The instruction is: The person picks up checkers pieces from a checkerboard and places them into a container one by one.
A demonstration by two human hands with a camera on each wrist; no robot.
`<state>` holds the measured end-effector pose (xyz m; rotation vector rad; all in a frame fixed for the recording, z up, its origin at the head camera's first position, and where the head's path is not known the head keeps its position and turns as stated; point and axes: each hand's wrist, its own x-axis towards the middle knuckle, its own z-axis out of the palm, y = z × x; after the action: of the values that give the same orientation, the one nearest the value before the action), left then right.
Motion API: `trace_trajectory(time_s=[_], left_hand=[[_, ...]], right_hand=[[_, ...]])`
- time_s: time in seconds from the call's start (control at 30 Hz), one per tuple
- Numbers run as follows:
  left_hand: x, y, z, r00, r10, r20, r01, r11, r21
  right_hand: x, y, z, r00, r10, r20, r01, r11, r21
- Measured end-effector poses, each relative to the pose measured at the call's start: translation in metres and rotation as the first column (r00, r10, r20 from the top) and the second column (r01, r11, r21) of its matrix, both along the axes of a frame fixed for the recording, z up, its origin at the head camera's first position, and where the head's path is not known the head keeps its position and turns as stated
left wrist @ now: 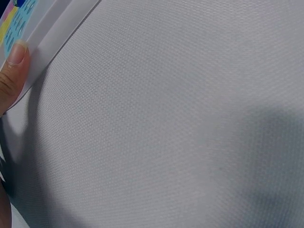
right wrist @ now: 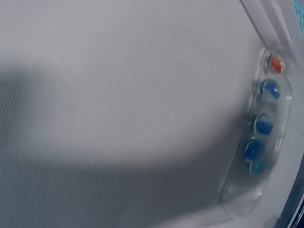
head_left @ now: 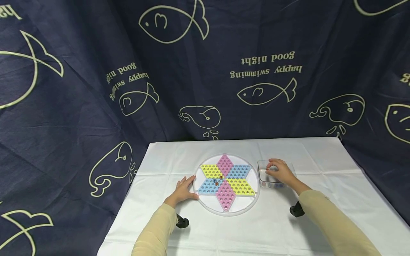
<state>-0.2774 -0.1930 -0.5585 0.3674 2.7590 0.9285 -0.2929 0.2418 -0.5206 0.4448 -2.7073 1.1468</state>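
Above the clear box (head_left: 263, 184) and its marbles (right wrist: 264, 124), your right hand (head_left: 282, 172) had thumb and fingers curled together; couldn't tell whether they gripped one. Board (head_left: 226, 190) sat just left of those fingers; your left hand (head_left: 183, 189) touched its opposite rim, fingers spread, released.

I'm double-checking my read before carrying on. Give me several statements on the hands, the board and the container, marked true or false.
1. The left hand touches the game board. True.
2. The game board is square. False: it is round.
3. Three marbles sit on the game board. True.
4. Blue marbles lie in the clear container. True.
5. The clear container stands left of the game board. False: it stands to the right.
6. The right hand is over the game board. False: the right hand is at the clear container.
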Motion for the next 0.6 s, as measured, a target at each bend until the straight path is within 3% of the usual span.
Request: trace_trajectory(time_s=[0.13,0.33,0.6], left_hand=[[0.0007,-0.0001,0.0005,1.0,-0.006,-0.001,0.006,1.0,-0.001],[0.002,0.0001,0.0019,1.0,-0.013,-0.008,0.013,1.0,-0.001],[0.0019,-0.0003,0.0035,0.999,-0.032,-0.032,0.032,0.999,0.003]], right_hand=[[-0.0002,0.0045,-0.0029,1.0,-0.003,-0.016,0.003,0.999,0.039],[0.0004,0.0099,-0.001,0.999,-0.023,0.038,0.02,0.996,0.088],[-0.0025,0.0098,0.0061,0.998,-0.024,0.06,0.019,0.996,0.088]])
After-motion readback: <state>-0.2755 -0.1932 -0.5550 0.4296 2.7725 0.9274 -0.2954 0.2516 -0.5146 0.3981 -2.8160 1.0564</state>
